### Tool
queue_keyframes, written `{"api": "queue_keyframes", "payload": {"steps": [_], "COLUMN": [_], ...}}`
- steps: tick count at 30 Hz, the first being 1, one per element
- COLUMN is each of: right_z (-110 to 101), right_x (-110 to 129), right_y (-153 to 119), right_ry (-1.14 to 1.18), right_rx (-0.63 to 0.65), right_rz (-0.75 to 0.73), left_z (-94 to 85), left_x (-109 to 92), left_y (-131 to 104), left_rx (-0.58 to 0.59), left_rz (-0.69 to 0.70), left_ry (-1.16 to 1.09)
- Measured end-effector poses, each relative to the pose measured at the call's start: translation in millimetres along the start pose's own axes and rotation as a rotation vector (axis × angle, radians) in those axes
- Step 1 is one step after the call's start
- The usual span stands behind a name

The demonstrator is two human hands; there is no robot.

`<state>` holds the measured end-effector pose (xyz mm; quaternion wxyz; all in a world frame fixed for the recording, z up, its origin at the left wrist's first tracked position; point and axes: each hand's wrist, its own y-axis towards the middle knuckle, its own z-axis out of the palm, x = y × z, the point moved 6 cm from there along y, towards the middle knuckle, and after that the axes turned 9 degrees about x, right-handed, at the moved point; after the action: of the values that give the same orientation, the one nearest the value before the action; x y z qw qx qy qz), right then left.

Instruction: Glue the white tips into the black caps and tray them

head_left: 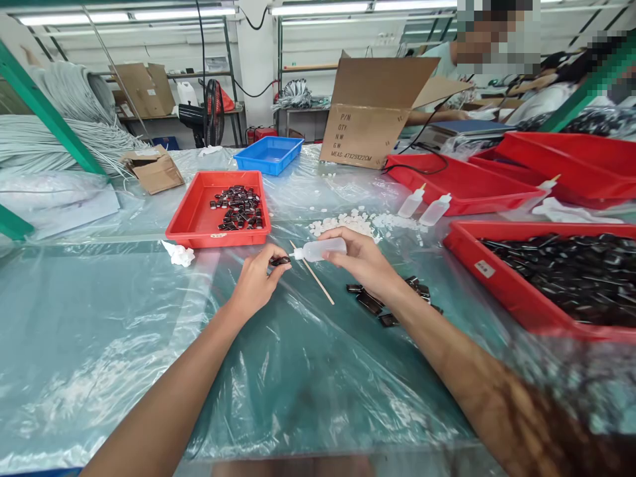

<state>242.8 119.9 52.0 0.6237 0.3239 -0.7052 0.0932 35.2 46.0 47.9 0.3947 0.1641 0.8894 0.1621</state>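
Observation:
Between the fingers of my left hand is a small dark plastic part. My right hand is closed round a translucent squeeze bottle, which lies sideways with its nozzle pointing left at the dark part. Whether the tip touches the part I cannot tell. Under the bottle a thin wooden stick lies slantwise on the plastic-covered table. Several loose dark parts are beside and partly behind my right forearm. Just beyond my right hand spreads a heap of small white pieces.
Ahead, a red tray holds dark parts, with crumpled tissue by its corner. Farther back are a blue tray and a cardboard box. Two squeeze bottles stand right of the white pieces. A full red tray sits at right.

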Motion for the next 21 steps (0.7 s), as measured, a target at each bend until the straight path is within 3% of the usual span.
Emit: {"api": "queue_keyframes", "payload": {"steps": [12, 21], "right_z": [9, 16], "right_x": [18, 48], "right_y": [-8, -21], "right_ry": [-0.109, -0.509], "right_rx": [0.062, 0.048], "right_rz": [-0.074, -0.309], "left_z": [-0.4, -2.7], "left_x": [-3, -10], "left_y": [0, -2], "left_rx": [0.000, -0.001], "left_rz": [-0.037, 0.047], "left_ry": [0.011, 0.023]}}
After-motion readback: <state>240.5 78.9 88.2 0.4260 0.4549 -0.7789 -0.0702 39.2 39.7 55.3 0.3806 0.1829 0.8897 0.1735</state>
